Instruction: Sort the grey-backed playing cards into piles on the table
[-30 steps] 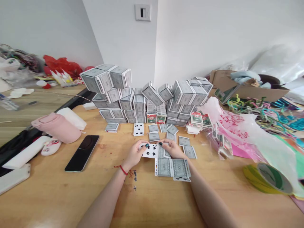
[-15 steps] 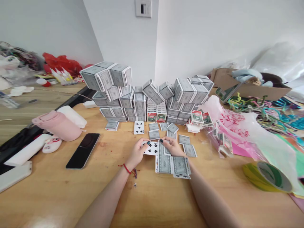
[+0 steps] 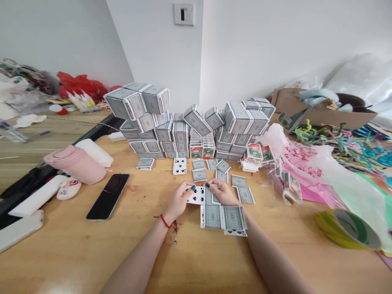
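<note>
My left hand (image 3: pixel 180 200), with a red cord on the wrist, is closed on a face-up spade playing card (image 3: pixel 197 195), thumb on top. My right hand (image 3: pixel 223 192) is closed at the far edge of a grey-backed playing card (image 3: pixel 208 197) that meets the spade card's right side. Its fingertips are partly hidden. Nearer me, two grey-backed cards (image 3: pixel 234 217) lie side by side over others whose printed faces show at the edges. Whether these cards are joined I cannot tell. Loose grey cards (image 3: pixel 199 175) and a face-up spade card (image 3: pixel 179 166) lie beyond my hands.
Stacked blocks of grey-backed cards (image 3: pixel 180 136) stand along the back, with red-and-green card boxes (image 3: pixel 202 148) among them. A black phone (image 3: pixel 108 197) and pink bottle (image 3: pixel 76 164) lie left. To the right are a yellow tape roll (image 3: pixel 349 228) and plastic bag (image 3: pixel 306 159).
The view has shifted slightly. My left fingers sit a little differently on the spade card, and both hands keep nearly the same place.
</note>
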Demonstrator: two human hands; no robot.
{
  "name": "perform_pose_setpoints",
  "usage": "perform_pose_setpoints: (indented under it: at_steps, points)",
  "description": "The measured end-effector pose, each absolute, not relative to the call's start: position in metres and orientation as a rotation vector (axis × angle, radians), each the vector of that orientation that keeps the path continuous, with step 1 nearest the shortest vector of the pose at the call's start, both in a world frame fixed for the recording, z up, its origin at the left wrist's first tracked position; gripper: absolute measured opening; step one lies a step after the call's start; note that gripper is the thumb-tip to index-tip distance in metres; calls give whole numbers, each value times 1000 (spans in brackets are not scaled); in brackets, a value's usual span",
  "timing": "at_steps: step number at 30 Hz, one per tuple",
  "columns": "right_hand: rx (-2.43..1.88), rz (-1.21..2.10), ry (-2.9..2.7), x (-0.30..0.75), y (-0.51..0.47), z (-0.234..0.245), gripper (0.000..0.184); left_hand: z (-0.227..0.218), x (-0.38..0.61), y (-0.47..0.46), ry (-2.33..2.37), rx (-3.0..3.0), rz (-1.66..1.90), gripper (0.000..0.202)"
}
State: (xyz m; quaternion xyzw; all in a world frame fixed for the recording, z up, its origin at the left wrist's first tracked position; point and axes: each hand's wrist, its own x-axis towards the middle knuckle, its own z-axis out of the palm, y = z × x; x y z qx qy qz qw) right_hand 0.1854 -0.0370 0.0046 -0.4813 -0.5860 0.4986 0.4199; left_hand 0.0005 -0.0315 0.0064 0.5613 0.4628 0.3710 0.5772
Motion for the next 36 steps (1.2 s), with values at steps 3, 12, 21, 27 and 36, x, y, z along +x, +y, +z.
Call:
perform_pose_setpoints:
  at_steps: [3, 12, 21, 27, 36]
  points:
    - [-1219, 1243, -1450, 183, -37, 4, 31, 5, 3, -33, 1079, 1298, 882, 21]
    - [-1206, 1271, -1419, 172, -40, 4, 31, 4, 6, -37, 1050, 1351, 863, 19]
    - [-1208, 1249, -1428, 171, -36, 0, 30, 3, 7, -39, 1055, 1408, 895, 21]
    - [-1147, 1379, -1190, 177, -20, -1, 35, -3, 15, -20, 1030, 1210, 997, 35]
    - [-950, 1776, -989, 181, -21, -3, 36, -5, 3, -4, 1148, 1342, 1147, 32]
